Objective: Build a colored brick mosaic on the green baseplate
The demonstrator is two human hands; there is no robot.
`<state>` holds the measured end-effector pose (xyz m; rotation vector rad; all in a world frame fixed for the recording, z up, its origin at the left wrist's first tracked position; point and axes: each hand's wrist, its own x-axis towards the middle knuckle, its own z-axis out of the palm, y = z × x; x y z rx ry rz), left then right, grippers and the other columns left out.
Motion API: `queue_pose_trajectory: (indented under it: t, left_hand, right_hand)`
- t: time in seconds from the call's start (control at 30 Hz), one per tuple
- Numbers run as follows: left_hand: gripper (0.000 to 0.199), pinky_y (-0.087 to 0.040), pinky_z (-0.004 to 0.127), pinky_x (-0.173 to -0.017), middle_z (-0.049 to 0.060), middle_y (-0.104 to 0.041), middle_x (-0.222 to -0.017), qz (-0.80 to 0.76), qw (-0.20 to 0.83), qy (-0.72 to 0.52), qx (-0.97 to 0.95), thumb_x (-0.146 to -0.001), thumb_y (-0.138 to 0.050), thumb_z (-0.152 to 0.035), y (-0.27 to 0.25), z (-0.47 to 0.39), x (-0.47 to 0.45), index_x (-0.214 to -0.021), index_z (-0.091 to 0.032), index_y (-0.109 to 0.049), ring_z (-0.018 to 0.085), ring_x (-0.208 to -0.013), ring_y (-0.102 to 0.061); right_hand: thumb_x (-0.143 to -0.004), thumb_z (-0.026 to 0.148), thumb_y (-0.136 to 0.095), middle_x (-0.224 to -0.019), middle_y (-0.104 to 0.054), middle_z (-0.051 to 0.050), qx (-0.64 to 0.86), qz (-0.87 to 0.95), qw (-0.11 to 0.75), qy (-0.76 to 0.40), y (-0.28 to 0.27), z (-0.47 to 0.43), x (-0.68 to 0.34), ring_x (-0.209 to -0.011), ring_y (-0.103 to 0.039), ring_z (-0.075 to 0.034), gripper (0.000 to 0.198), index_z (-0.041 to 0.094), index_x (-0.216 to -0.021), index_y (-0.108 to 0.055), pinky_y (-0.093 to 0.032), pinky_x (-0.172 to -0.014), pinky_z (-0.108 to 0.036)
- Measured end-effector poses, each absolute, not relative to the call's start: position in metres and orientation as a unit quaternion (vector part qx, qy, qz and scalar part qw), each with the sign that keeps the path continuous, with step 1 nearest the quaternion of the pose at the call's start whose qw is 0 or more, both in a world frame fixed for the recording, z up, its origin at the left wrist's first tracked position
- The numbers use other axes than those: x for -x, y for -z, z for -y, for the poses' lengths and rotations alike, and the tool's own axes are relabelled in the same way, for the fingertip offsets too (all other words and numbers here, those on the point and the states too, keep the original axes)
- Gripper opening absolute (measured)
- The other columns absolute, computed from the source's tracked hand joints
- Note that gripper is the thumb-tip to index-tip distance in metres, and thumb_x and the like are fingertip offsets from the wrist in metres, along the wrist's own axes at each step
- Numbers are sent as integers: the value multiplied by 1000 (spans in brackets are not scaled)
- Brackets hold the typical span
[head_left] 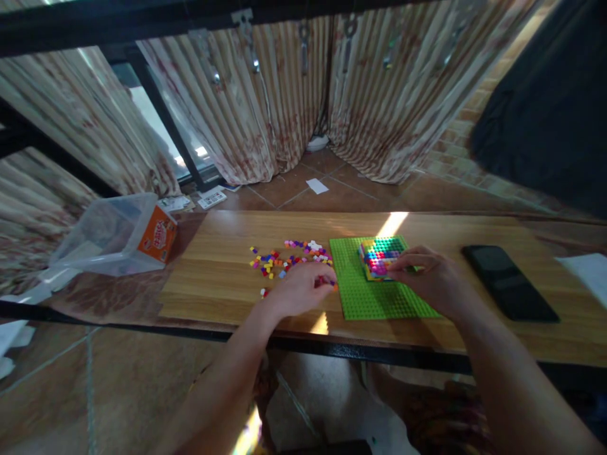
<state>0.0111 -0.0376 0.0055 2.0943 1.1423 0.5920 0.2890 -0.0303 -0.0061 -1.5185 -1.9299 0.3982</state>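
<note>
A small block built of many-coloured toy bricks (pixel 375 259) stands on a green studded baseplate (pixel 363 303). My right hand (pixel 427 275) is at the block's right side, thumb and fingers pinched together at its edge. What lies between those fingertips is hidden or too small to name. Just left of the baseplate, my left hand (pixel 303 287) is low over the table with its fingers curled in. Tiny red and orange bricks show by its fingertips, and I cannot make out which are gripped. Loose toy bricks (pixel 270 260) in several colours lie scattered beyond and left of this hand.
The wooden table (pixel 213 265) has a dark front rail. A black phone (pixel 509 282) lies at the right, with white paper (pixel 585 272) past it. On the left stands a clear plastic bin (pixel 109 237) with an orange label. Striped curtains (pixel 284 95) hang behind.
</note>
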Motion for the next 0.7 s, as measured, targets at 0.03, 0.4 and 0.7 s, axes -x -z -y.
queue_pose_trajectory:
  t: [0.03, 0.4, 0.7]
  left_hand:
    - [13, -46, 24, -68, 1, -69, -82, -446, 337, -215, -801, -79, -59, -17, -8, 34, 0, -86, -19, -70, 13, -74, -60]
    - [15, -43, 28, -76, 2, -64, -83, -474, 224, -171, -834, -82, -55, -20, -1, 40, 11, -81, -21, -70, 17, -82, -59]
    - [16, -40, 24, -63, 0, -63, -73, -466, 280, -237, -805, -84, -54, -23, 0, 37, -6, -76, -19, -67, 13, -68, -56]
  right_hand:
    - [-77, 39, -65, -83, -67, -6, 578, 737, 315, -155, 6, 30, -290, -73, -64, -20, 20, 23, -70, -74, -51, -64, -35]
    - [-73, 40, -70, -79, -69, -3, 589, 747, 266, -155, -3, 32, -289, -67, -63, -17, 15, 26, -68, -74, -49, -61, -32]
    - [-77, 36, -65, -82, -69, -4, 578, 742, 289, -179, -4, 34, -287, -73, -64, -18, 16, 25, -69, -73, -48, -65, -33]
